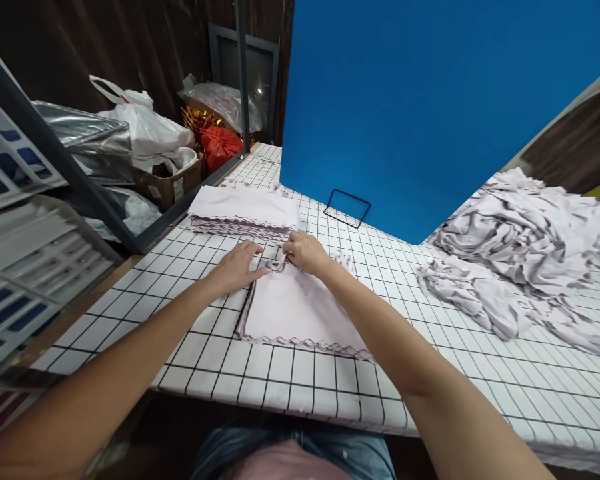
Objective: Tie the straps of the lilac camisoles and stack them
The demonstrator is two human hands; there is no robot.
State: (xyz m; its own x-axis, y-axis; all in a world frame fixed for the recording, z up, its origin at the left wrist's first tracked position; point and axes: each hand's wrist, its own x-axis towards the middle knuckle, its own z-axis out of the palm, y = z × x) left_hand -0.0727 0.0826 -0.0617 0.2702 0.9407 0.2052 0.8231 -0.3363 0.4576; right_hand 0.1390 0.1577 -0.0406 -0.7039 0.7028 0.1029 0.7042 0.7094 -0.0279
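Observation:
A flat layered stack of pale lilac fabric pieces (295,310) with wavy edges lies on the table in front of me. At its far edge my right hand (305,252) is closed in a pinch on a narrow fabric strap (279,263), which curls down to the left. To the left of the strap is my left hand (237,267), thumb and fingers apart; its thumb tip reaches the strap's side, and I cannot tell whether it touches. Just beyond both hands sits a folded pile of the same fabric (245,205), its scalloped edges facing me.
A white table with a black grid (200,360) spreads under everything. At right lies a large crumpled fabric heap (525,233). A big blue panel (405,113) rises behind, with a thin black rectangular outline (347,208) near its lower edge. Left, beyond a dark metal frame (93,193), stand bags and crates.

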